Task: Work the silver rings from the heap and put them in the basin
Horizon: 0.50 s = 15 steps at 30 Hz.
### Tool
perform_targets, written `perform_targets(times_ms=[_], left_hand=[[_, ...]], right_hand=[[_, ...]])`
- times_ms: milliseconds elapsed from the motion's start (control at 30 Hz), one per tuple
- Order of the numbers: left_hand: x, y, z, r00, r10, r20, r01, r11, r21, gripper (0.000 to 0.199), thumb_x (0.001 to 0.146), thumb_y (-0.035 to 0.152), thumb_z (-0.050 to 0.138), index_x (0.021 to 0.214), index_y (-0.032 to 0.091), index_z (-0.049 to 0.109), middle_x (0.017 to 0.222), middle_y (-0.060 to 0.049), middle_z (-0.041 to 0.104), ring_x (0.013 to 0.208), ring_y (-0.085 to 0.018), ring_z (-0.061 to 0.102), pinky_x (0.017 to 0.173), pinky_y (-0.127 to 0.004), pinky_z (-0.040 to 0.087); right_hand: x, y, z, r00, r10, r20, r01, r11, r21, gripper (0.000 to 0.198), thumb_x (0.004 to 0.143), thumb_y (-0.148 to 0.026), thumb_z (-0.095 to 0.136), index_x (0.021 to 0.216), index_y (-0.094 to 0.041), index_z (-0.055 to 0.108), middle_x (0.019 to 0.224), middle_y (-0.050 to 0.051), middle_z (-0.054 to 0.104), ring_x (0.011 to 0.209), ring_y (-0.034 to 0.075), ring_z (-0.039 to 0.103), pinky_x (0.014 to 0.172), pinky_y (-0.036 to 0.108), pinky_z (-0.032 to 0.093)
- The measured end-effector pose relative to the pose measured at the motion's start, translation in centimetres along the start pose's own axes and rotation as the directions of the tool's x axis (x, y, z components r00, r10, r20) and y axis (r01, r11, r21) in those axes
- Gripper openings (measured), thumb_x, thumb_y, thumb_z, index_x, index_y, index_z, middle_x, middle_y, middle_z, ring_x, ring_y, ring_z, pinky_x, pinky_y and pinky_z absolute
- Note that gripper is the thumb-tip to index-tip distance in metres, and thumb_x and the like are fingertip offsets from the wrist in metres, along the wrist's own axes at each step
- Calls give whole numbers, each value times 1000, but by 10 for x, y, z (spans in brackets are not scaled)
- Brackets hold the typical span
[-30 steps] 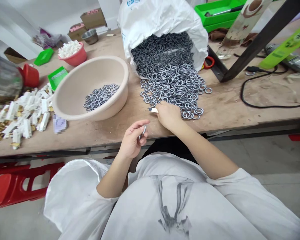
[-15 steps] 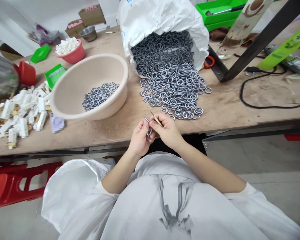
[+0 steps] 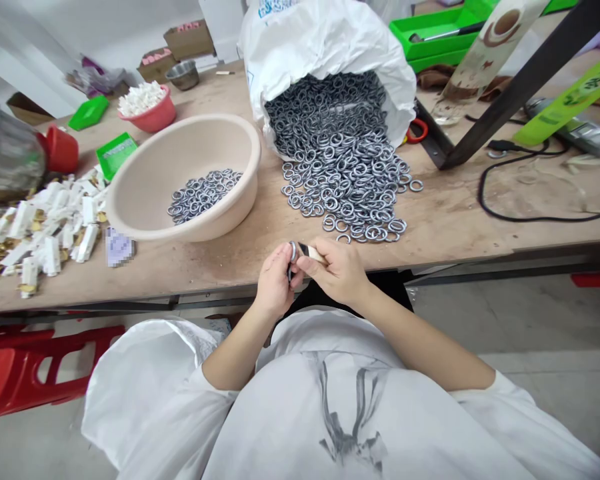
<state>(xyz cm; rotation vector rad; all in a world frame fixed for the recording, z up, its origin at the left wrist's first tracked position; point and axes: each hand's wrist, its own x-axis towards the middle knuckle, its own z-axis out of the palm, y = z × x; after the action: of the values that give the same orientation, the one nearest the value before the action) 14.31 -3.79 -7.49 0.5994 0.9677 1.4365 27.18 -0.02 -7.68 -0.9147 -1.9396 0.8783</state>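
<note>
My left hand (image 3: 275, 281) is closed at the table's front edge, pinching a grey ring (image 3: 293, 251) upright between thumb and fingers. Below that ring a darker piece, perhaps another ring, is partly hidden in the palm. My right hand (image 3: 341, 270) grips a small pale-handled blade (image 3: 316, 254), its dark flat end pointing left toward the ring. Whether the blade touches the ring I cannot tell. Beyond both hands, a heap of grey rings (image 3: 350, 180) spills from a white sack (image 3: 325, 40). To the left, a beige basin (image 3: 130, 207) holds a smaller pile of the same rings.
White pieces with brass-coloured parts (image 3: 50, 233) lie on the table's left. A pink bowl (image 3: 155, 117) of white pieces and a green tray (image 3: 120, 157) stand behind. At right are a dark metal bar (image 3: 510, 87) and a black cable (image 3: 485, 200). A red stool (image 3: 5, 373) is lower left.
My right hand has turned the blade, so its flat side now shows more. The ring in my left hand has tilted more upright, and the left hand has shifted slightly left.
</note>
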Motion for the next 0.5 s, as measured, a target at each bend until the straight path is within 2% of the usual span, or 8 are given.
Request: perform_targets(times_ms=[100,300,367,500], left_hand=[[-1,1,0,998,-37,-44,37,999,0,39,74,43,76,68,18,47,53,8,39,39,-3,29,36,-17,22],[-4,1,-1,998,-55,8,55,998,-4,38,77,42,73,67,18,45,54,7,39,38,-3,30,36,-16,22],[-7,2,-1,996,-57,69,57,998,0,41,77,42,74,65,18,44,53,7,38,39,-3,31,37,-16,22],[-14,6,-2,969,-82,234,75,996,39,44,80,46,72,63,16,45,54,6,39,40,-2,31,38,-16,22]], right_hand=[[-1,-3,-5,995,-85,43,92,979,-182,53,95,-65,42,68,-20,48,63,0,51,59,12,43,57,28,24],[-2,-6,-3,990,-88,108,112,966,-235,56,100,-60,30,65,-19,47,63,0,50,60,12,43,59,27,24],[1,-3,-4,993,-39,108,65,966,-248,57,100,-61,30,64,-20,48,62,0,51,60,13,44,59,27,24],[9,11,-15,984,170,45,-144,924,-353,56,99,-60,33,67,-20,55,60,0,53,59,15,47,58,28,23]])
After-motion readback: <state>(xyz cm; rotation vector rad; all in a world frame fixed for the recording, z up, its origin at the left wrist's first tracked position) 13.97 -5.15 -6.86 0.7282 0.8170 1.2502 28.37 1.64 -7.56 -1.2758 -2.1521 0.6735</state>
